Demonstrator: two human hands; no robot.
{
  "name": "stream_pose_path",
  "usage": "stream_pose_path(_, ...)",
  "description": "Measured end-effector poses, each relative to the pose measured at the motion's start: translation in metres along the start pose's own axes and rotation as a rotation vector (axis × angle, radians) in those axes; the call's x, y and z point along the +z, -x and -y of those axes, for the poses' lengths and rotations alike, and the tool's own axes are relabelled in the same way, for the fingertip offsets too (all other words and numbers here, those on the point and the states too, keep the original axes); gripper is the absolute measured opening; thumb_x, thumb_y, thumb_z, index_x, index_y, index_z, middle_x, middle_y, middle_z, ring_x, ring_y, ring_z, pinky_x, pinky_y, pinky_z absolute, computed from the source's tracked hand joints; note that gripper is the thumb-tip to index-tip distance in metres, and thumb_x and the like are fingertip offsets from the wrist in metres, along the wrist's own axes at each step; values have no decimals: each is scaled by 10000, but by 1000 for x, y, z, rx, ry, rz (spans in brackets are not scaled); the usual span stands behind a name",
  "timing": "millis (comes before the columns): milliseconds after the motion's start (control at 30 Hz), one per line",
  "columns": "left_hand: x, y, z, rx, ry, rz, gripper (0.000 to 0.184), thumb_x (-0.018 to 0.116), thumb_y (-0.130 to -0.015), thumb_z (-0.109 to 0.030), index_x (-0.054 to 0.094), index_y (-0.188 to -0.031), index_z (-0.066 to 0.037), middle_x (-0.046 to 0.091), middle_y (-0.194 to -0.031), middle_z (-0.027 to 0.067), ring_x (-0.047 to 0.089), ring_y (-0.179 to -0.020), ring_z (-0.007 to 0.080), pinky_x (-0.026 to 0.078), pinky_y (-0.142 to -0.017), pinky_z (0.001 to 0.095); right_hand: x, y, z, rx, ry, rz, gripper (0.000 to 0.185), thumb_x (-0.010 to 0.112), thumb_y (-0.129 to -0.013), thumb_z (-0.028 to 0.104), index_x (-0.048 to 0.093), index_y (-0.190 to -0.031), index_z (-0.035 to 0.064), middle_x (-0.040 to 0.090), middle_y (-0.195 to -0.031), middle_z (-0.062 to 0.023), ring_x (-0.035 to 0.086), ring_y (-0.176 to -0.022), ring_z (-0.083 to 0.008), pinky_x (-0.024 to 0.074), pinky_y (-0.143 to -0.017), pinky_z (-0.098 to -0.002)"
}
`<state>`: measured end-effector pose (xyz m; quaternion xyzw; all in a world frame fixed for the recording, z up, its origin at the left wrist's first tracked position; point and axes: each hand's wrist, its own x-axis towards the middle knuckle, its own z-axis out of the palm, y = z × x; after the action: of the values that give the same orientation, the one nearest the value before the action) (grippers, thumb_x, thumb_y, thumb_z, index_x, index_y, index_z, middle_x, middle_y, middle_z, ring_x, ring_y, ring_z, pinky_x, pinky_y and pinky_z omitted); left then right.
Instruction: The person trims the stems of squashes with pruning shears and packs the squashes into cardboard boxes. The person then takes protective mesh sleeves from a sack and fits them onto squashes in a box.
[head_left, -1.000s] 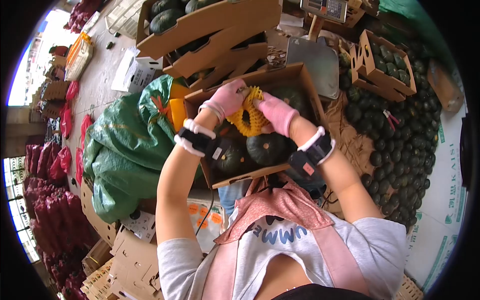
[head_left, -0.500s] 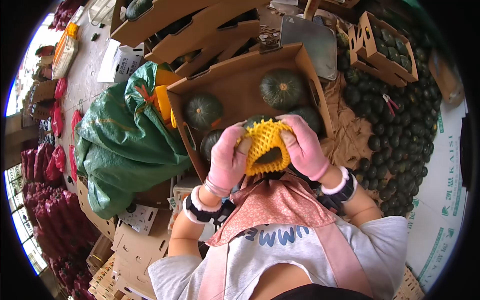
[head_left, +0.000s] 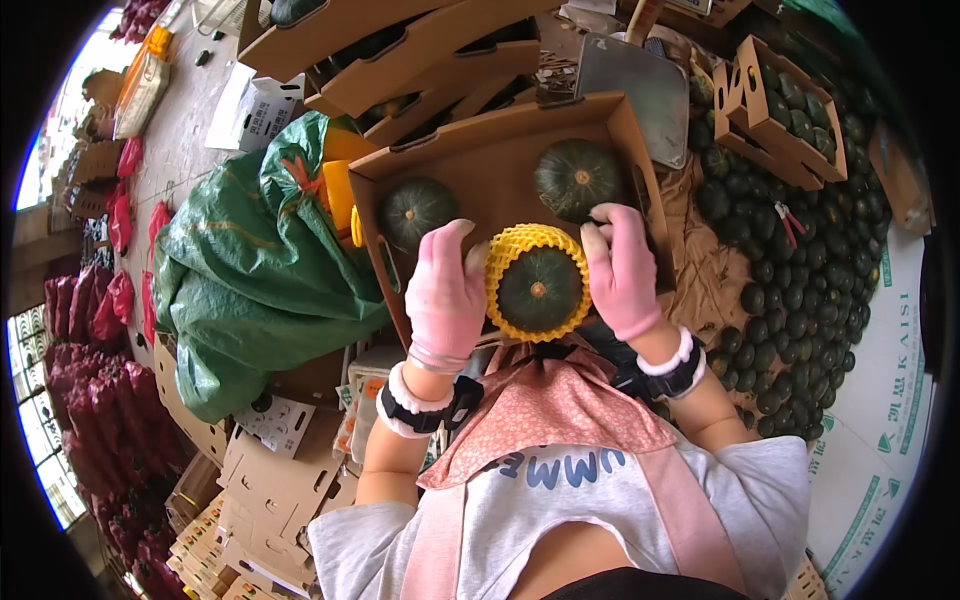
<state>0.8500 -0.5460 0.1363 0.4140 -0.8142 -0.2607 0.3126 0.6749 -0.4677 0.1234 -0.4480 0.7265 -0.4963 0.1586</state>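
Observation:
A dark green squash (head_left: 540, 289) sits in a yellow foam net (head_left: 513, 241) at the near side of an open cardboard box (head_left: 490, 130). My left hand (head_left: 445, 290), in a pink glove with bare fingertips, presses on the net's left side. My right hand (head_left: 622, 270), gloved the same way, presses on its right side. The squash faces up, its stem end showing, with the net around its sides. Inside the box, one bare squash (head_left: 417, 213) lies at the left and another (head_left: 577, 179) at the back right.
A green sack (head_left: 260, 270) stands left of the box. Stacked cartons (head_left: 400, 60) rise behind it, beside a metal scale plate (head_left: 632, 98). Loose squashes (head_left: 800, 320) cover the floor at the right, with pink-handled clippers (head_left: 790, 223) on them.
The yellow net, first bunched between my hands over the box, was pulled over a squash and now surrounds it. Both hands have come nearer my body and moved to its sides.

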Motion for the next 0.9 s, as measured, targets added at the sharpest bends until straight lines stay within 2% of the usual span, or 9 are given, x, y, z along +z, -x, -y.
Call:
stream_pose_path(67, -11, 1, -5, 103, 137, -26, 261, 618, -841, -66, 582, -1099, -83, 565, -1062, 166, 622, -715, 327, 515, -619, 371, -22, 5, 5, -463, 171, 68, 240, 603, -820, 72, 560, -1056, 65, 535, -977, -173, 589, -837, -353, 512, -660, -368)
stream_pose_path(133, -30, 8, -18, 107, 18, 396, 387, 617, -810, -28, 591, -1192, -85, 536, -1139, 177, 634, -841, 297, 527, -697, 336, -29, 20, 7, -510, 288, 286, 339, 608, -792, 53, 562, -1125, 96, 536, -991, -175, 598, -846, -365, 525, -661, -375)
stream_pose_path(267, -14, 9, -1, 10, 272, 300, 330, 492, -910, -21, 545, -1235, -29, 537, -1150, 195, 573, -1018, 328, 473, -866, 323, -14, 24, 3, -281, 148, 239, 394, 564, -781, -14, 565, -1158, 101, 553, -1004, -128, 627, -749, -303, 533, -635, -346)
stream_pose_path(400, -14, 22, 8, -199, 549, 369, 331, 458, -958, -70, 490, -1277, 15, 545, -1147, 133, 558, -1025, 213, 436, -879, 275, -10, 16, 9, -207, -2, 245, 379, 566, -815, 11, 543, -1189, 69, 565, -1008, -135, 644, -778, -299, 535, -662, -341)
stream_pose_path(433, -14, 26, 9, -177, 612, 342, 401, 456, -974, -125, 402, -1347, 11, 527, -1180, 115, 544, -1004, 187, 428, -874, 259, -12, 12, 17, -215, 1, 217, 468, 625, -834, 137, 472, -1269, 55, 557, -1021, -158, 632, -816, -317, 532, -723, -348)
stream_pose_path(567, -37, 19, -12, -117, 1216, 302, 583, 498, -954, -286, 274, -1413, -4, 413, -1376, 189, 545, -761, 107, 465, -677, 225, -14, -6, 43, -287, -52, 394, 1185, 901, -461, 336, 227, -1388, 35, 392, -1256, -220, 414, -1172, -378, 390, -986, -424)
stream_pose_path(633, -58, 5, -5, -2, 886, 322, 430, 489, -955, -219, 426, -1316, 7, 558, -1191, 176, 570, -747, 116, 479, -686, 228, 3, -22, 46, -378, -66, 361, 1052, 854, -482, 244, 289, -1347, 51, 429, -1221, -197, 442, -1125, -374, 400, -968, -428)
stream_pose_path(800, -77, -30, 97, -133, 540, -417, 242, 489, -949, -131, 555, -1151, -16, 638, -1029, 108, 598, -792, 149, 494, -716, 244, 27, -56, 42, -419, 240, 355, 895, 786, -498, 340, 403, -1291, 179, 471, -1141, -141, 508, -1058, -341, 396, -907, -441)
stream_pose_path(900, -50, -25, 225, -352, -156, -60, 483, 660, -838, -276, 498, -1228, -43, 607, -1088, 162, 609, -960, 270, 495, -839, 371, 36, -67, 46, -236, 728, 498, 905, 782, -525, 426, 372, -1312, 248, 473, -1153, -165, 517, -1069, -350, 305, -963, -521)
